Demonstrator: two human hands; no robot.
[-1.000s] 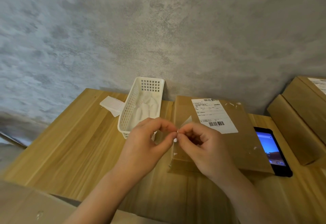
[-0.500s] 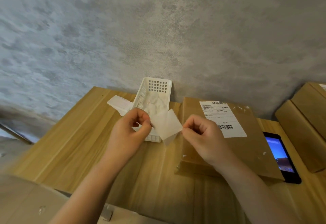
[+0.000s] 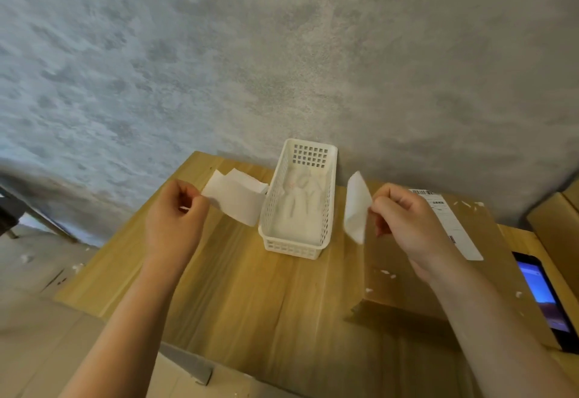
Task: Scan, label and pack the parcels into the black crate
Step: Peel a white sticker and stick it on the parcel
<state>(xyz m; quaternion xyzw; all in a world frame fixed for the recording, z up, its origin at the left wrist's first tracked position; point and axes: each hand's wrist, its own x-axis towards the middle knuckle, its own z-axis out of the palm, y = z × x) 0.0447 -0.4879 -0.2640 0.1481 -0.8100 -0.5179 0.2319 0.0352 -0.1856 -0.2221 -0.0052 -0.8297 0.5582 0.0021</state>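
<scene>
With backing and label separated for application, the left hand point(image 3: 174, 222) pinches the backing sheet point(image 3: 233, 201) while the right hand point(image 3: 407, 222) pinches the peeled label point(image 3: 356, 208) beside the cardboard parcel point(image 3: 438, 272).

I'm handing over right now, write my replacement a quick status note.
Left hand pinches a white sheet; right hand pinches another white sheet, the two held apart over the table. White basket stands between them. Cardboard parcel, already bearing a barcode label, lies to the right beside the phone. Black crate not in view. Left: stick the label, pack.
</scene>
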